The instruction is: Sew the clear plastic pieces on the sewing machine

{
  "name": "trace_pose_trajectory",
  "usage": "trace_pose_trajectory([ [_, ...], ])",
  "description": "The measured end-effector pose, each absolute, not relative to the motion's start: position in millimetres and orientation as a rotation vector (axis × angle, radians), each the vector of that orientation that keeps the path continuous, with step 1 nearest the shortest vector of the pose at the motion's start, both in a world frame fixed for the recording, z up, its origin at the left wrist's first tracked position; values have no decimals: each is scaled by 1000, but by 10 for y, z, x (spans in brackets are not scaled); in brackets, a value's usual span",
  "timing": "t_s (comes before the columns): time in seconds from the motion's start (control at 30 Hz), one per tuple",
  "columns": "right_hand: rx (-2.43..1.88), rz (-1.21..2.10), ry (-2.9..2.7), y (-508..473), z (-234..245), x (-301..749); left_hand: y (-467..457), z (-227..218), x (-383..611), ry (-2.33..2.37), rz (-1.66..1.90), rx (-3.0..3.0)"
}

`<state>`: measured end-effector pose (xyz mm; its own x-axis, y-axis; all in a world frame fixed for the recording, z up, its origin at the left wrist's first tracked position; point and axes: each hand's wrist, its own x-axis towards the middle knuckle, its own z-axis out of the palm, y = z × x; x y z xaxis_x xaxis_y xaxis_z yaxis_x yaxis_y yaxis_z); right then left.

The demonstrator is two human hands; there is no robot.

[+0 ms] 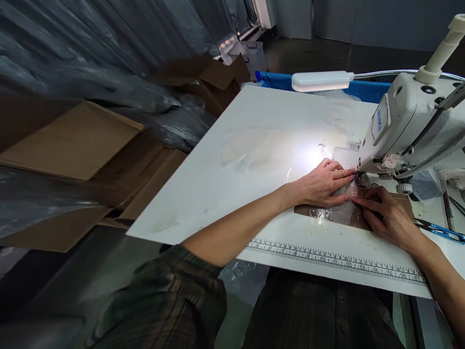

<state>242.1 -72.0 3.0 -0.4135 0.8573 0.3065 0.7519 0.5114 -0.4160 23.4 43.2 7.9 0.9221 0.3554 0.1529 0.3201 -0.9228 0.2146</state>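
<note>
A thin, see-through white fabric piece (341,213) lies under the needle area of a white sewing machine (407,116). My left hand (325,184) rests flat on it, fingers stretched toward the presser foot. On the other side, my right hand (387,213) has its fingers bent and drawn together at the fabric's right edge, close to the needle. A small pale mark with a reddish outline shows on the fabric between both hands. Beneath my hands is a shiny brown plate (312,211). The needle itself is too small to make out.
A printed ruler strip (337,261) runs along the front of the white table (218,194). Blue-handled snips (441,230) lie at the right. A white lamp (322,81) hangs over the far edge. Open cardboard boxes (72,140) and plastic sheeting stand to the left.
</note>
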Motion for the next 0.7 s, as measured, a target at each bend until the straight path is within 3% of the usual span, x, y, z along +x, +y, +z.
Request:
trace_pose_trajectory([
  [0.43, -1299, 307, -2249, -702, 4, 2459, 354, 2, 255, 521, 512, 3109],
  [0.7, -1318, 290, -2265, -723, 23, 2438, 363, -70, 242, 186, 639, 3110],
])
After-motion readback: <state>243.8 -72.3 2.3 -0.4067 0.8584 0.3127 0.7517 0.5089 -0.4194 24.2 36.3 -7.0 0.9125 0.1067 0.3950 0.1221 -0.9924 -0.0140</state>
